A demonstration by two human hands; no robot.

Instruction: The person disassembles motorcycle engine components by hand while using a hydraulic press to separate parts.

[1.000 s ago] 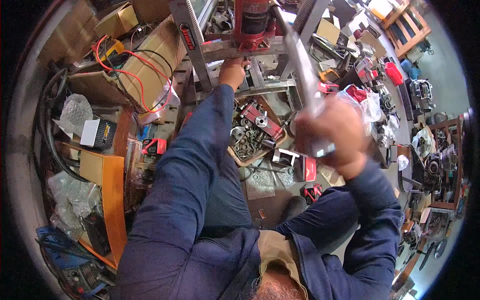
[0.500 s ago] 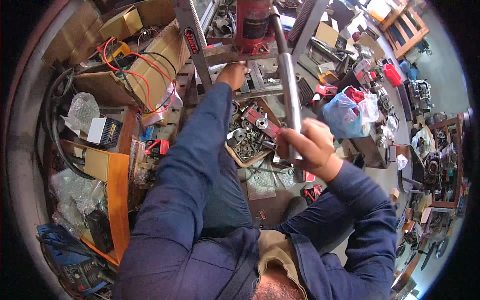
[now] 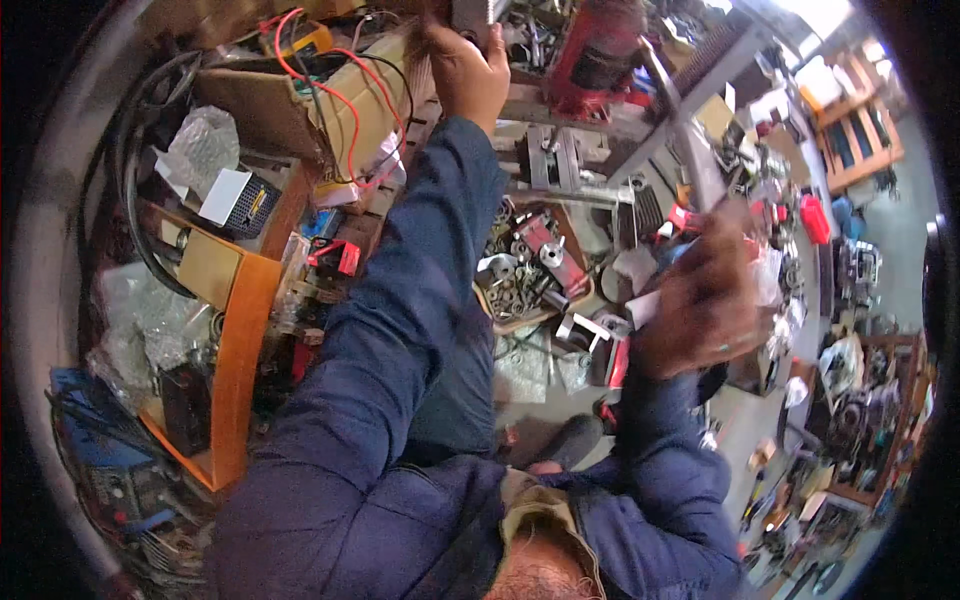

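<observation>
My left hand (image 3: 468, 78) is wrapped around a grey upright post (image 3: 474, 14) of the press frame, near the upper edge. My right hand (image 3: 705, 295), smeared by motion, is closed around the lower end of a long silver jack handle (image 3: 695, 140). That handle slants up to a red bottle jack (image 3: 597, 60) set in the frame. Below the jack, metal blocks (image 3: 552, 158) lie across the frame. Between my arms is a tray (image 3: 578, 225) of rings, bearings and a red metal piece (image 3: 562, 265).
On the left stand a cardboard box (image 3: 270, 110) with red and black leads and an orange wooden box (image 3: 235, 370) beside bubble wrap (image 3: 145, 325). Machine parts crowd the right side, near a red container (image 3: 815, 220) and a wooden crate (image 3: 860, 130).
The view has shifted and tilted. My left hand has moved from beside the frame's lower bar up to the post. My right hand has swung rightward with the jack handle.
</observation>
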